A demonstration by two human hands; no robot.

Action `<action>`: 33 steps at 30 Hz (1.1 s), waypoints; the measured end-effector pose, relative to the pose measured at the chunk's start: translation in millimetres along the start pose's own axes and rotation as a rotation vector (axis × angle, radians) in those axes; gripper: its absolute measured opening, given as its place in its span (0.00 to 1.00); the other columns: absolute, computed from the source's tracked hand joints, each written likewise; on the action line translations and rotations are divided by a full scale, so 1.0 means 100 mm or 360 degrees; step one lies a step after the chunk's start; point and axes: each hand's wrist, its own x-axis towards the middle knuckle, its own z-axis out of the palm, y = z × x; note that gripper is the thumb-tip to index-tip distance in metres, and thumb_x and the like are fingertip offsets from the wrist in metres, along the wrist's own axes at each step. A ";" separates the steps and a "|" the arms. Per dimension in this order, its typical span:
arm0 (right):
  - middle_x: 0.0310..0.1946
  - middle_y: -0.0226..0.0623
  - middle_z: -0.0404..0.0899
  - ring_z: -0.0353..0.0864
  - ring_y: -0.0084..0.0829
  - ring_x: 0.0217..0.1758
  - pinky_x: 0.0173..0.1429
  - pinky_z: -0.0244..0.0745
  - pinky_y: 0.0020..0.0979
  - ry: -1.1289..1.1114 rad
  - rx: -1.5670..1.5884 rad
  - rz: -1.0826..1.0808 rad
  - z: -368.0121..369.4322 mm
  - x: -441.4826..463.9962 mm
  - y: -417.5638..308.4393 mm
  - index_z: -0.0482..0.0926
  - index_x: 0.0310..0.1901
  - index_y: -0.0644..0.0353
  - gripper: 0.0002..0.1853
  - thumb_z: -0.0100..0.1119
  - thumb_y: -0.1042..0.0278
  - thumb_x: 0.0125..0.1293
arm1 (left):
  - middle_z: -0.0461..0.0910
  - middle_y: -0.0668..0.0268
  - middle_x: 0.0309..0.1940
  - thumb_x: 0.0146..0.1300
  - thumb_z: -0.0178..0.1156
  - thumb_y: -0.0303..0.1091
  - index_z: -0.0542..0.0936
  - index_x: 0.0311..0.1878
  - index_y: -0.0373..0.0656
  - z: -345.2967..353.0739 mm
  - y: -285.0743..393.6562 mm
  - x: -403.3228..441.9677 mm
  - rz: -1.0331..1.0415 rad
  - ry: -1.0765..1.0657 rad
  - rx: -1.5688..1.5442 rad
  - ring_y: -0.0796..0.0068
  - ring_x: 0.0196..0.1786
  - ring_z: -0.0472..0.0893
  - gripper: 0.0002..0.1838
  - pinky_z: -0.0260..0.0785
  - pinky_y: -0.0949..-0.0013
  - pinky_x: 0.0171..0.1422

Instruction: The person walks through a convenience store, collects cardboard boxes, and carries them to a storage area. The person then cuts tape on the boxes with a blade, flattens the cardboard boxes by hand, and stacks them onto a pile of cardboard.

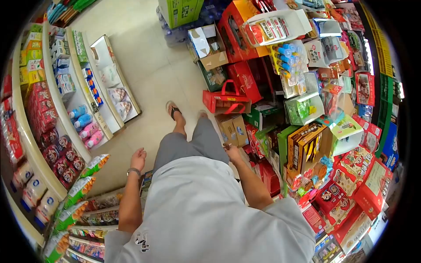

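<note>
My left hand (138, 158) hangs beside my left thigh, over the floor, with a watch on the wrist. Its fingers are loosely bent and nothing shows in them. My right hand (232, 152) is beside my right thigh, its fingers closed round something small and dark that I cannot make out. A brown carton (232, 130) stands just ahead of that hand. Beyond the carton is a red gift box (226, 101) with red handles.
White shelves (82, 83) of packaged goods run along the left, with green snack bags (80, 191) hanging at their near end. On the right, stacked goods include a yellow-and-brown box (309, 147). Further ahead, an opened carton (208, 46) stands on the tiled floor (151, 74).
</note>
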 end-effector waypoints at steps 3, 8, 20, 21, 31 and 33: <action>0.43 0.46 0.85 0.85 0.38 0.47 0.54 0.77 0.34 -0.0045 -0.0060 0.0042 -0.09 -0.09 -0.55 0.79 0.55 0.65 0.21 0.59 0.61 0.63 | 0.79 0.71 0.34 0.66 0.58 0.34 0.75 0.60 0.35 -0.09 0.26 0.19 0.0026 0.0014 -0.0120 0.83 0.35 0.75 0.22 0.68 0.78 0.41; 0.45 0.46 0.85 0.85 0.39 0.48 0.55 0.77 0.35 0.0027 -0.0109 0.0056 -0.24 0.04 -0.84 0.78 0.56 0.65 0.24 0.60 0.59 0.63 | 0.81 0.69 0.35 0.64 0.59 0.36 0.75 0.60 0.34 -0.06 0.30 0.45 0.0056 -0.0028 0.0065 0.80 0.37 0.77 0.23 0.70 0.75 0.45; 0.46 0.52 0.83 0.82 0.47 0.52 0.58 0.75 0.40 -0.0008 -0.0294 -0.0075 -0.94 1.35 -1.84 0.78 0.55 0.63 0.24 0.62 0.56 0.62 | 0.85 0.58 0.43 0.63 0.59 0.38 0.76 0.60 0.36 -0.05 1.25 0.81 0.0057 0.0153 0.0461 0.71 0.45 0.82 0.24 0.72 0.70 0.53; 0.47 0.52 0.83 0.82 0.47 0.53 0.58 0.75 0.40 -0.0008 -0.0298 -0.0137 -1.06 1.48 -2.07 0.79 0.55 0.63 0.24 0.62 0.55 0.62 | 0.85 0.56 0.44 0.63 0.59 0.38 0.76 0.60 0.36 -0.01 1.41 0.79 0.0040 0.0174 0.0392 0.69 0.46 0.82 0.24 0.72 0.69 0.53; 0.51 0.43 0.77 0.79 0.36 0.53 0.52 0.78 0.40 -0.0309 0.0946 -0.0130 -1.51 2.22 -4.87 0.71 0.60 0.66 0.29 0.61 0.52 0.66 | 0.84 0.57 0.47 0.68 0.55 0.31 0.78 0.58 0.42 0.25 2.78 1.12 0.0388 0.0321 0.0366 0.67 0.50 0.83 0.16 0.72 0.66 0.56; 0.59 0.46 0.72 0.75 0.42 0.60 0.55 0.77 0.44 -0.0346 0.1154 -0.0137 -1.49 2.36 -5.55 0.65 0.64 0.67 0.36 0.62 0.48 0.65 | 0.84 0.57 0.47 0.68 0.55 0.31 0.78 0.58 0.41 0.09 2.88 1.22 0.0425 0.0274 0.0294 0.67 0.49 0.83 0.16 0.72 0.67 0.56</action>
